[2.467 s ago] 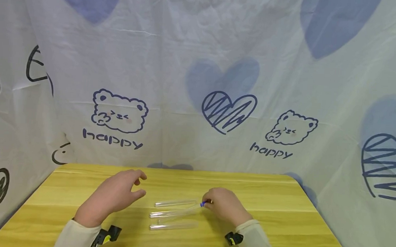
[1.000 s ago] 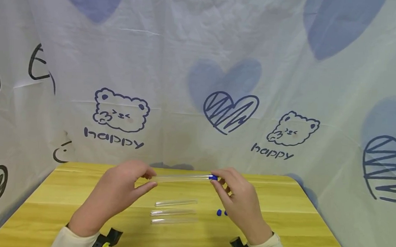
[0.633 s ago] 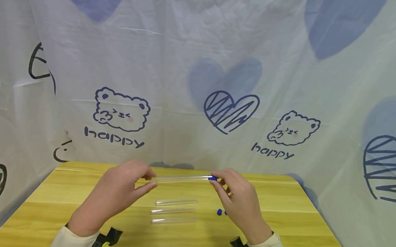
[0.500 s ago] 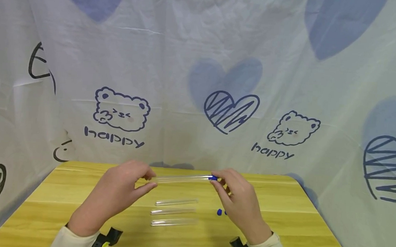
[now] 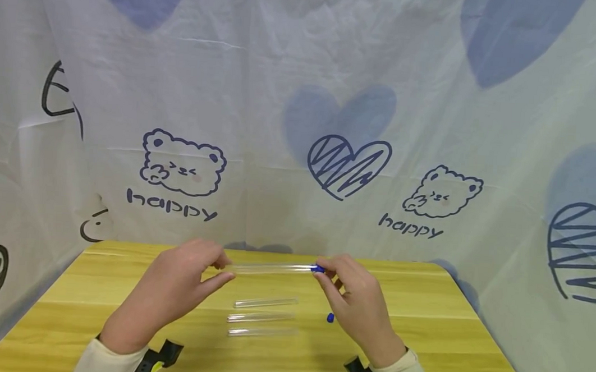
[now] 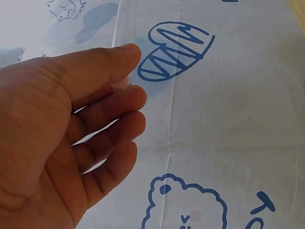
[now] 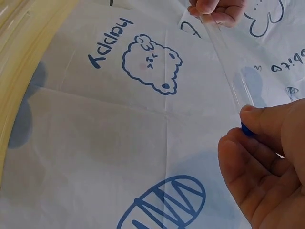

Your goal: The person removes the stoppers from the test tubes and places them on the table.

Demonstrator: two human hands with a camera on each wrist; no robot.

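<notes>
A clear test tube (image 5: 273, 268) is held level above the far part of the table, between both hands. My left hand (image 5: 181, 292) pinches its rounded left end between thumb and fingertips. At the other end my right hand (image 5: 359, 307) pinches the blue stopper (image 5: 317, 268), which sits at the tube's mouth. In the right wrist view the blue stopper (image 7: 246, 130) shows just under the thumb, and the tube (image 7: 228, 62) runs up to the left fingers. In the left wrist view the tube's end (image 6: 122, 84) lies between thumb and index finger.
Three more clear tubes lie side by side on the wooden table (image 5: 121, 278): a far one (image 5: 265, 303), a middle one (image 5: 261, 318) and a near one (image 5: 262, 332). A loose blue stopper (image 5: 330, 317) lies beside the right hand. A printed cloth (image 5: 266, 207) hangs behind.
Earlier the right hand held a blue-stoppered tube's end low over the others, with the left hand apart. Then the tube rose and the left hand took its other end. Lately both hands barely move.
</notes>
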